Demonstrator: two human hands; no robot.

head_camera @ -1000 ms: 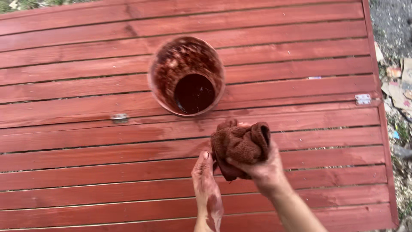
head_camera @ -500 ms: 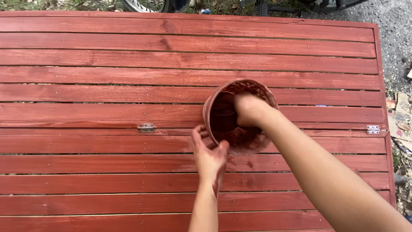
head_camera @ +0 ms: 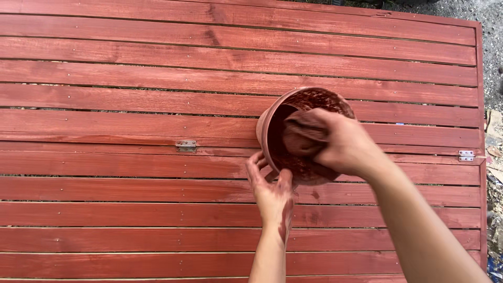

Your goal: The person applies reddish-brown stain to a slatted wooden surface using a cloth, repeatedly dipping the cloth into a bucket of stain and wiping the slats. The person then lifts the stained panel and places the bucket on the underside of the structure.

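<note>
The left hand [head_camera: 271, 191] grips the lower near rim of a round stain-smeared bucket [head_camera: 270, 131], thumb and fingers clamped on its edge, tilting the bucket so its mouth faces the person. The right hand [head_camera: 348, 147] reaches into that mouth from about 4 o'clock, closed around a reddish-brown rag [head_camera: 301, 137] that is pressed against the inside wall. The two hands are close together, the left at roughly 7 o'clock of the bucket and the right at its centre. The left palm and wrist are streaked with the same red-brown stain.

The bucket stands right of centre on a slatted wooden surface [head_camera: 131, 68] stained red-brown, its boards running side to side. A small metal hinge [head_camera: 186, 145] sits on the boards at 9 o'clock of the bucket, well apart from it, and a second metal hinge [head_camera: 466, 155] lies at 3 o'clock near the surface's right edge. Gravel and debris [head_camera: 492, 131] show beyond that edge.
</note>
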